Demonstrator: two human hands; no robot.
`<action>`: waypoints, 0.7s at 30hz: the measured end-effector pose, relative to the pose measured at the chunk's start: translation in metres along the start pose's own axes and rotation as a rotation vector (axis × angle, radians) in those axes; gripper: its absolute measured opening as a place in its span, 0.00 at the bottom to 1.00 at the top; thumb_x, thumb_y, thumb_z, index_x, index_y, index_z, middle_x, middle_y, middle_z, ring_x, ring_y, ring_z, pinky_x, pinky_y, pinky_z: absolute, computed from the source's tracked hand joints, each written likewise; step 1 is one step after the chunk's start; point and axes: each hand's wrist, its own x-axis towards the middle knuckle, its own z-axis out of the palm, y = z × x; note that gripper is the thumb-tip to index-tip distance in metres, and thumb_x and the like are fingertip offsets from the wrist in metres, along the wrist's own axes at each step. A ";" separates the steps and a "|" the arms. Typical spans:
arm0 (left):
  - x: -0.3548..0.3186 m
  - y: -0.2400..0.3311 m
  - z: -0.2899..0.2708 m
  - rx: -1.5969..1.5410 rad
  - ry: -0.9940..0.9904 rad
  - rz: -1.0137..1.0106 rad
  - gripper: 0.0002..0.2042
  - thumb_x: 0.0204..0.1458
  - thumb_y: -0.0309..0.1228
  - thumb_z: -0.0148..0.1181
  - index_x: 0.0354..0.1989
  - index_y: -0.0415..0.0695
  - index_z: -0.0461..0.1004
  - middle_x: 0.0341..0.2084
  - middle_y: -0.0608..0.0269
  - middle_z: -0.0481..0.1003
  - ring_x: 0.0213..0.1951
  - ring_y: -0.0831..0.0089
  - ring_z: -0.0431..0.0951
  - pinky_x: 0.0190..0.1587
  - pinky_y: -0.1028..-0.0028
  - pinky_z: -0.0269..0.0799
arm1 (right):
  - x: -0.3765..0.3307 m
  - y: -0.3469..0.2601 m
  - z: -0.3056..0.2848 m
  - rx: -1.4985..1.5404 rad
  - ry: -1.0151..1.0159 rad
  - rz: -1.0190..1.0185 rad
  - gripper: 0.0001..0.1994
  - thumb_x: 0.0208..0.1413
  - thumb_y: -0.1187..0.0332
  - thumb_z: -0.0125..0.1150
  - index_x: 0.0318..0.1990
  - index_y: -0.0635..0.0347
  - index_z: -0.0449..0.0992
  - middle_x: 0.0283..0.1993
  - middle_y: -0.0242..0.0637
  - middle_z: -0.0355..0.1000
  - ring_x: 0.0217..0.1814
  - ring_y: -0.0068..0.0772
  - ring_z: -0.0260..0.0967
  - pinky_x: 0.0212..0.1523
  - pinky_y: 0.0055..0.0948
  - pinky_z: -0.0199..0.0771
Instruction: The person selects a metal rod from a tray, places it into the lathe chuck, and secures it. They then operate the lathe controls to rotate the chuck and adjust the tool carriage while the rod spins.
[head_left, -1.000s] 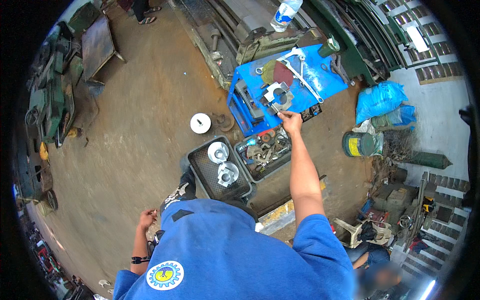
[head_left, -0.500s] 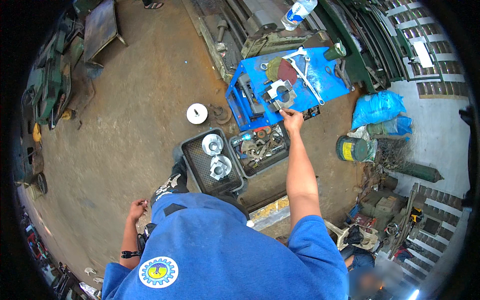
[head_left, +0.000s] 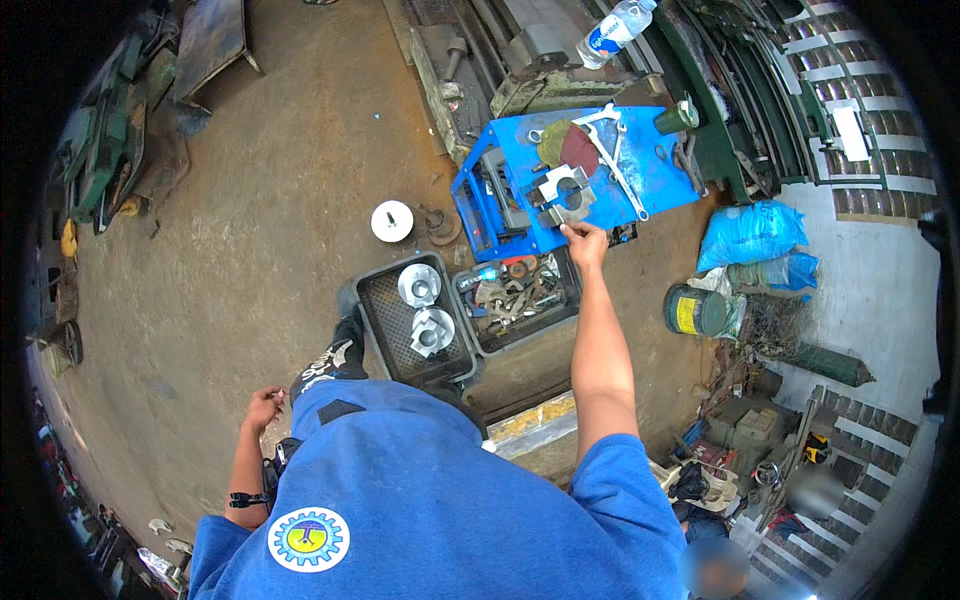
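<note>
My right hand (head_left: 584,241) is stretched out to the front edge of a blue metal work table (head_left: 655,175). Its fingertips touch the table just below a grey metal block with a round bore (head_left: 563,193). Whether the fingers grip anything is hidden by the hand itself. A long spanner (head_left: 618,165) and a dark red disc (head_left: 578,147) lie on the table behind the block. My left hand (head_left: 263,408) hangs by my side over the dirt floor, fingers loosely curled, holding nothing.
A black crate (head_left: 385,305) holds two machined metal flanges (head_left: 419,284); beside it a second crate (head_left: 520,292) holds scrap parts. A white disc (head_left: 392,220) lies on the floor. A plastic bottle (head_left: 612,30), machine bed, blue sacks (head_left: 750,232) and a tin (head_left: 696,310) stand around.
My right hand stays at the metal block on the blue table. The view has swung slightly, and my left hand has drifted a little closer to my body.
</note>
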 end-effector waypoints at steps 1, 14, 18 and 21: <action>0.001 0.000 0.000 0.008 0.005 -0.003 0.10 0.58 0.36 0.57 0.43 0.46 0.78 0.24 0.66 0.73 0.23 0.75 0.71 0.23 0.73 0.69 | -0.001 -0.001 0.000 0.009 0.000 0.004 0.10 0.44 0.68 0.72 0.34 0.63 0.83 0.27 0.38 0.79 0.27 0.24 0.73 0.30 0.28 0.72; 0.010 0.008 -0.001 0.078 -0.011 0.041 0.12 0.57 0.35 0.58 0.45 0.43 0.77 0.25 0.64 0.75 0.23 0.75 0.72 0.22 0.73 0.69 | -0.004 -0.009 -0.002 0.008 0.008 0.070 0.10 0.43 0.68 0.73 0.33 0.62 0.83 0.29 0.39 0.79 0.31 0.26 0.76 0.35 0.29 0.74; 0.015 0.007 0.003 0.076 0.008 0.080 0.12 0.57 0.35 0.58 0.46 0.43 0.77 0.26 0.64 0.76 0.23 0.74 0.74 0.22 0.73 0.70 | -0.005 -0.014 -0.005 -0.017 -0.026 0.060 0.11 0.42 0.66 0.73 0.33 0.60 0.83 0.30 0.41 0.79 0.33 0.29 0.77 0.40 0.30 0.74; 0.024 0.005 -0.002 0.073 -0.054 0.016 0.13 0.57 0.35 0.58 0.47 0.43 0.76 0.26 0.63 0.75 0.22 0.72 0.76 0.22 0.72 0.71 | -0.014 -0.014 0.005 0.008 0.051 0.116 0.09 0.41 0.66 0.72 0.31 0.58 0.83 0.30 0.40 0.79 0.32 0.32 0.77 0.40 0.32 0.75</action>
